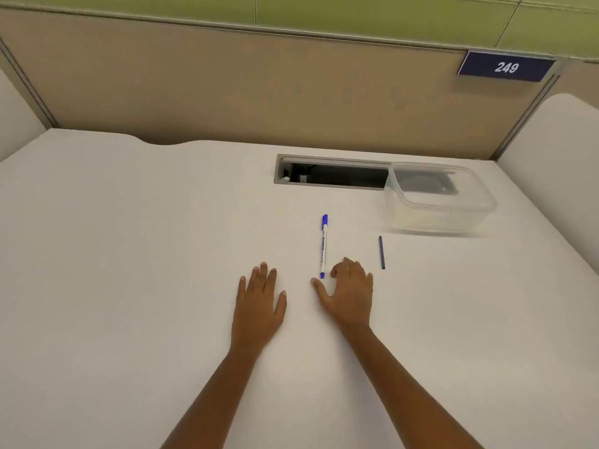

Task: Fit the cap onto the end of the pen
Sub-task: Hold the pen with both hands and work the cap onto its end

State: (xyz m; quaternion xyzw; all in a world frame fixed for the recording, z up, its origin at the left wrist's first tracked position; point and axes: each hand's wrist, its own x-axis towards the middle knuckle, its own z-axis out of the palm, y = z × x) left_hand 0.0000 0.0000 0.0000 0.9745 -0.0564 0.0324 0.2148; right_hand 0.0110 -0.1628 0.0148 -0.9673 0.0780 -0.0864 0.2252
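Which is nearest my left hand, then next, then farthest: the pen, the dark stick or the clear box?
1. pen, just right of the left hand.
2. dark stick, farther right, past the right hand.
3. clear box, far back right.

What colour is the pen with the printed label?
The pen has a white barrel with blue at both ends, seen in the head view.

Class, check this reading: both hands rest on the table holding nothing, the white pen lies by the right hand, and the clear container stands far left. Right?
One slip: the head view shows the clear container at the far right of the table, not the left. The left hand and right hand do rest holding nothing, with the white pen by the right hand.
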